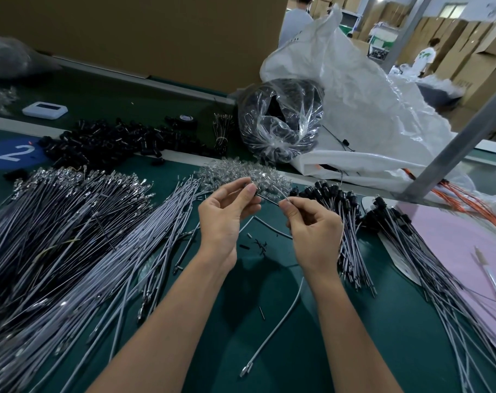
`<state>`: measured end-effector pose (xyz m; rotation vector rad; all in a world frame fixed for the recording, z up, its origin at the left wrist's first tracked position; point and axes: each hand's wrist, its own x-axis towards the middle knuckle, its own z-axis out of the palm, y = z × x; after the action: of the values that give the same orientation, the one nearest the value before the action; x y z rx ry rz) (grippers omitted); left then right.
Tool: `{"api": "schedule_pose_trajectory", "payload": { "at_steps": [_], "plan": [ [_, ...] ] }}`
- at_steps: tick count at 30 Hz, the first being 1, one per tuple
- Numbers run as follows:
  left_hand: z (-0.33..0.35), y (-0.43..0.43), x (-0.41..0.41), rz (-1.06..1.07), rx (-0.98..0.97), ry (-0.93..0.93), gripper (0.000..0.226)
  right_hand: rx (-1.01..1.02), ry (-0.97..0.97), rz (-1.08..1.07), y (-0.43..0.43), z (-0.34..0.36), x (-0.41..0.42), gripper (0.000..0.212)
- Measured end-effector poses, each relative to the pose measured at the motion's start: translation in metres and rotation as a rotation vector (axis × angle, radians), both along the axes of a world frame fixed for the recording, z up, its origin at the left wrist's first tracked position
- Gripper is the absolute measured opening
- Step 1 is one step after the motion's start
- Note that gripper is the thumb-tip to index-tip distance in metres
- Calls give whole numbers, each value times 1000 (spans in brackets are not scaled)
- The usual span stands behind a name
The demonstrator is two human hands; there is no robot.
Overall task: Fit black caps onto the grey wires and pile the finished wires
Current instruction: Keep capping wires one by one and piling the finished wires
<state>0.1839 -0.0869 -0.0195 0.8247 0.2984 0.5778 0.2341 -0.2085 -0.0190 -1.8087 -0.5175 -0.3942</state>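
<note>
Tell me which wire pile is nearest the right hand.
The black-capped bundle just beside the right hand; the other capped pile lies farther right, the uncapped ones left.

Soft, even light falls from overhead, so my left hand [227, 214] and right hand [312, 222] throw a soft shadow on the green bench [241, 321]. Glare sparkles on the clear bag [281, 120] and the metal tips of the grey wires [71, 222]. The far window [452, 9] is washed out. Lines bow at the edges, where detail smears.
</note>
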Motion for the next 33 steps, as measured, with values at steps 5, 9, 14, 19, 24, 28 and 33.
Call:
{"api": "schedule_pose_trajectory", "payload": {
  "at_steps": [5,9,14,19,24,28,33],
  "plan": [
    [-1,2,1,-1,-28,-13,18,-45,-23,-24,0,0,0,4],
    [-2,2,2,-24,-24,-12,21,-57,-7,-37,0,0,1,5],
    [-1,2,3,-37,18,-8,19,-49,10,-54,0,0,1,5],
    [-2,1,2,-47,14,-17,17,39,64,-79,0,0,2,5],
    [-1,0,1,-47,21,-26,20,75,126,-56,1,-1,3,12],
    [-1,1,-1,-72,14,-27,23,53,165,-10,2,-3,2,13],
    [-1,0,-1,-90,-32,-48,19,30,163,13,2,-2,2,16]
  ]
}}
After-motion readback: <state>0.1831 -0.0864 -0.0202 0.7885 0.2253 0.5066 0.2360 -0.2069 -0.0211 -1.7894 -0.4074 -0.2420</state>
